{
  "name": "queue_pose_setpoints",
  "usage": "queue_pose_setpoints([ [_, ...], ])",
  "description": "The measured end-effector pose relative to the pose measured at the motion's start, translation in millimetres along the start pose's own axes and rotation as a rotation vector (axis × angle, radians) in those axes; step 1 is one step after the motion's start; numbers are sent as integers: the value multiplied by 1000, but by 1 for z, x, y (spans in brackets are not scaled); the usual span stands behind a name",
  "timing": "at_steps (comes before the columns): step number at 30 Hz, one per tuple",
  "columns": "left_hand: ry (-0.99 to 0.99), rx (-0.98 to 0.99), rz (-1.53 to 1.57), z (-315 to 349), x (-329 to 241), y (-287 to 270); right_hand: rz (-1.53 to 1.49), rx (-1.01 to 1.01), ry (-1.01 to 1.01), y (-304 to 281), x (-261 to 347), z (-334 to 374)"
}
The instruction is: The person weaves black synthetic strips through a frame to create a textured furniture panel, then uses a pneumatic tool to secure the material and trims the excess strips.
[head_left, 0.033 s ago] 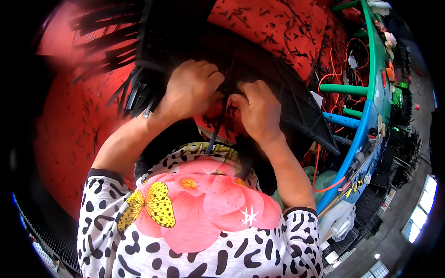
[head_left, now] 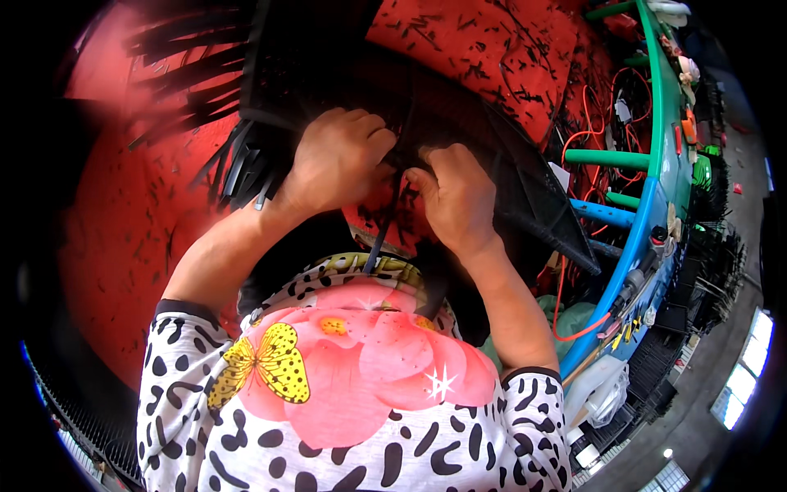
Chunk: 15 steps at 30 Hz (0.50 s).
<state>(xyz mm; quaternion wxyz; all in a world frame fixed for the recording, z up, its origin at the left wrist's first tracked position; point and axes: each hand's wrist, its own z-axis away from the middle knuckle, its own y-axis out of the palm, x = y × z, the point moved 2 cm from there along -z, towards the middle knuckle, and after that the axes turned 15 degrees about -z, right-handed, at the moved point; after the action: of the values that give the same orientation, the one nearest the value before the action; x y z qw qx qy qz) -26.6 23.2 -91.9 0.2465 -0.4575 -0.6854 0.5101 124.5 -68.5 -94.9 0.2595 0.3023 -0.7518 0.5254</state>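
My left hand (head_left: 340,160) is closed with its fingers curled at the near edge of a large black panel (head_left: 525,176). Close beside it, my right hand (head_left: 457,197) is also closed, its thumb and forefinger bent toward each other at the same edge. What the fingertips of either hand grip is lost in the dark. A thin dark strip (head_left: 380,234) runs from between the hands down toward my lap. Next to my left wrist lies a bundle of black strips (head_left: 250,168), their ends fanned out.
Small black scraps are scattered over the red surface (head_left: 459,41). More long black strips (head_left: 193,70) stick out at the upper left, blurred. A green and blue frame (head_left: 648,189) curves along the right, with orange cord (head_left: 589,131), tools and a clear plastic bag (head_left: 607,394) by it.
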Motion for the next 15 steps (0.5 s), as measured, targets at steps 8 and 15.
queue_pose_setpoints([
  [8, -7, 86, 18, -5, -2, -7, 13, 80, -18, -3, -1, 3],
  [15, -58, 91, 59, -2, -3, -9, -60, 264, 162, -23, 2, -8],
])
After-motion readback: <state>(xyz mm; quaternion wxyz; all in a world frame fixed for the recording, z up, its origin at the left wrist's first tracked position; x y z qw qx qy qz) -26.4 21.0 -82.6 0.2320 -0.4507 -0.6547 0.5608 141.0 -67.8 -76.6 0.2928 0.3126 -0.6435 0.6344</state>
